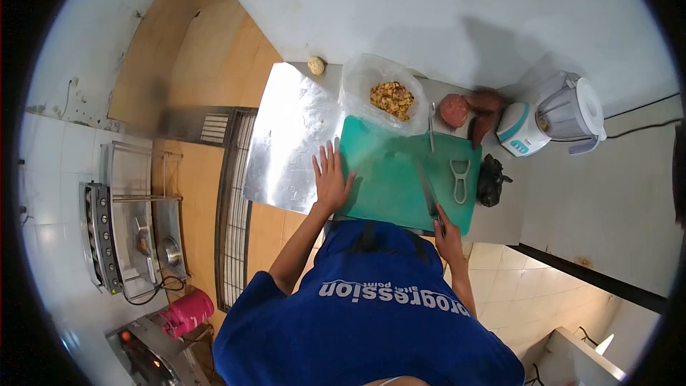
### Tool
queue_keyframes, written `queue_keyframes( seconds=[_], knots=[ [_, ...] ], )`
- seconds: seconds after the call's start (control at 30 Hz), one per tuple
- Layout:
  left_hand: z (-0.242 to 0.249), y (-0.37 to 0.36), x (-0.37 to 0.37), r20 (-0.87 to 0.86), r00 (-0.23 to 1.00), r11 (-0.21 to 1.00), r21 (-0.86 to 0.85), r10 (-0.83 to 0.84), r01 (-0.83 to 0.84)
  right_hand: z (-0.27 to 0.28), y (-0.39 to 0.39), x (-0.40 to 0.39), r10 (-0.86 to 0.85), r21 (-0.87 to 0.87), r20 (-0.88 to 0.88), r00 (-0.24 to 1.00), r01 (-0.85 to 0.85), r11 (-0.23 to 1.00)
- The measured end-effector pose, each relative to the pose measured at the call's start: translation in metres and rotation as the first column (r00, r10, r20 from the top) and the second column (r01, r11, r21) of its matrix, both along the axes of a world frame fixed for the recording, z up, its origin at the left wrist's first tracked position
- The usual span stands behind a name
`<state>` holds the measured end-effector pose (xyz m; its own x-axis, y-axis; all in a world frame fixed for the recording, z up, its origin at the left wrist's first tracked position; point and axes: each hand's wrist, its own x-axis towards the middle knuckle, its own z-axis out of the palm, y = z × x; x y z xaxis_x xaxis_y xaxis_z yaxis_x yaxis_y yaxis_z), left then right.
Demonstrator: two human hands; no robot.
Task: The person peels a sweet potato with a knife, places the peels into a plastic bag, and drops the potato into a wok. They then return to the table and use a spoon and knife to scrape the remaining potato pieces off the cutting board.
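Observation:
My left hand [331, 180] lies flat with fingers spread, at the left edge of the green cutting board [386, 193], partly over the metal tabletop. My right hand [449, 232] is wrapped round the handle of a kitchen knife [427, 189], whose blade points away from me over the board. A peeler [459, 181] with a pale loop handle rests on the board's right side. Across the far edge of the board lies a second, slim knife [431, 129]. Behind the board, an open clear plastic bag [355, 89] holds small chopped yellow-brown pieces [392, 101].
Reddish-brown tubers [454, 110] and a white blender [525, 129] stand at the back right. A knotted black plastic bag [491, 181] sits beside the board. One round pale item [316, 65] is at the far left corner of the metal table [286, 143]. A wall closes the back.

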<state>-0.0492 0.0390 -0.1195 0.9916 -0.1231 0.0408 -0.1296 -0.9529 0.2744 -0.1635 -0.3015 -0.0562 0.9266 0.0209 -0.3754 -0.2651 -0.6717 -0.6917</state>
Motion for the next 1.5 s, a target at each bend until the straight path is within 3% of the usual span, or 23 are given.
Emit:
queue_keyframes(
  seconds=[0.1, 0.13, 0.2, 0.23, 0.3, 0.37, 0.43, 0.53, 0.57, 0.63, 0.7, 0.73, 0.83, 0.87, 0.93, 1.07, 1.13, 1.17, 1.23, 1.33, 1.43, 1.47, 1.5],
  knots=[
    [-0.002, -0.016, 0.008, -0.021, 1.000, 0.998, 0.066, 0.008, -0.007, -0.011, 0.010, 0.017, -0.053, 0.086, -0.127, 0.990, 0.064, 0.994],
    [-0.005, -0.023, 0.008, -0.007, 0.999, 0.998, 0.052, -0.047, 0.047, -0.019, 0.013, 0.022, -0.058, 0.083, -0.125, 0.990, 0.069, 0.994],
    [-0.009, -0.035, 0.003, 0.022, 0.991, 0.989, 0.064, -0.133, 0.132, -0.027, 0.024, 0.030, -0.079, 0.306, -0.079, 0.994, 0.100, 0.947],
    [-0.010, -0.039, 0.002, 0.026, 0.990, 0.989, 0.063, -0.139, 0.137, -0.028, 0.029, 0.035, -0.084, 0.305, -0.075, 0.994, 0.104, 0.947],
    [-0.009, -0.046, 0.000, 0.037, 0.977, 0.976, -0.036, -0.212, 0.213, -0.027, 0.036, 0.044, 0.044, 0.264, -0.088, 0.995, -0.020, 0.964],
    [-0.003, -0.046, -0.004, 0.020, 0.969, 0.970, 0.009, -0.245, 0.245, -0.024, 0.040, 0.050, 0.111, 0.273, -0.098, 0.989, -0.080, 0.959],
    [-0.005, -0.040, -0.007, -0.047, 0.911, 0.829, -0.435, -0.411, 0.352, -0.015, 0.042, 0.056, 0.185, 0.284, -0.104, 0.977, -0.150, 0.947],
    [-0.006, -0.026, -0.012, 0.115, 0.891, 0.815, -0.367, -0.439, 0.449, -0.004, 0.033, 0.065, 0.204, 0.436, -0.220, 0.954, -0.091, 0.895],
    [-0.007, -0.021, -0.012, 0.116, 0.889, 0.814, -0.365, -0.442, 0.452, -0.004, 0.027, 0.066, 0.165, 0.436, -0.202, 0.965, -0.062, 0.898],
    [-0.003, -0.013, -0.016, 0.104, 0.962, 0.850, -0.450, -0.252, 0.272, -0.002, 0.020, 0.066, 0.114, 0.436, -0.194, 0.974, -0.019, 0.900],
    [-0.001, -0.009, -0.013, 0.095, 0.974, 0.852, -0.471, -0.208, 0.228, -0.003, 0.012, 0.078, 0.064, 0.298, -0.161, 0.985, -0.013, 0.955],
    [0.001, -0.010, -0.011, 0.089, 0.984, 0.853, -0.491, -0.154, 0.178, -0.011, 0.013, 0.083, 0.066, 0.258, -0.011, 0.998, -0.061, 0.964],
    [0.006, -0.013, -0.005, 0.178, 0.977, 0.833, -0.517, -0.120, 0.196, -0.015, 0.017, 0.090, 0.124, 0.210, 0.026, 0.992, -0.127, 0.969],
    [0.009, -0.012, -0.004, 0.175, 0.978, 0.836, -0.515, -0.116, 0.191, -0.012, 0.020, 0.090, 0.129, 0.214, 0.024, 0.991, -0.131, 0.968],
    [0.009, -0.012, -0.002, 0.205, 0.974, 0.829, -0.524, -0.099, 0.195, -0.005, 0.023, 0.088, 0.342, 0.148, -0.069, 0.937, -0.330, 0.932],
    [0.006, -0.010, -0.005, 0.185, 0.979, 0.840, -0.516, -0.082, 0.168, 0.006, 0.010, 0.077, 0.440, 0.064, -0.248, 0.863, -0.439, 0.896],
    [-0.001, -0.006, -0.007, 0.122, 0.982, 0.869, -0.459, -0.143, 0.183, -0.009, -0.008, 0.058, 0.369, 0.231, 0.128, 0.921, -0.389, 0.892],
    [-0.003, -0.004, -0.008, 0.118, 0.982, 0.868, -0.461, -0.147, 0.185, -0.011, -0.015, 0.049, 0.365, 0.232, 0.124, 0.923, -0.385, 0.893],
    [-0.006, -0.007, -0.009, 0.022, 0.973, 0.926, -0.304, -0.230, 0.226, 0.001, -0.025, 0.035, 0.060, 0.371, -0.205, 0.977, 0.021, 0.928],
    [-0.012, -0.013, -0.012, 0.003, 0.964, 0.954, -0.148, -0.264, 0.262, 0.000, -0.030, 0.019, -0.071, 0.362, -0.239, 0.969, 0.156, 0.919],
    [-0.010, -0.021, -0.015, -0.046, 0.915, 0.909, -0.152, -0.400, 0.389, -0.001, -0.019, 0.010, -0.021, 0.248, -0.334, 0.942, 0.109, 0.962],
    [-0.010, -0.021, -0.017, -0.048, 0.915, 0.908, -0.153, -0.401, 0.390, -0.024, -0.015, 0.004, 0.094, 0.203, -0.160, 0.983, -0.060, 0.977],
    [-0.011, -0.021, -0.018, -0.060, 0.861, 0.850, -0.208, -0.506, 0.485, -0.023, -0.010, 0.004, 0.093, 0.203, -0.161, 0.983, -0.059, 0.977]
  ],
)
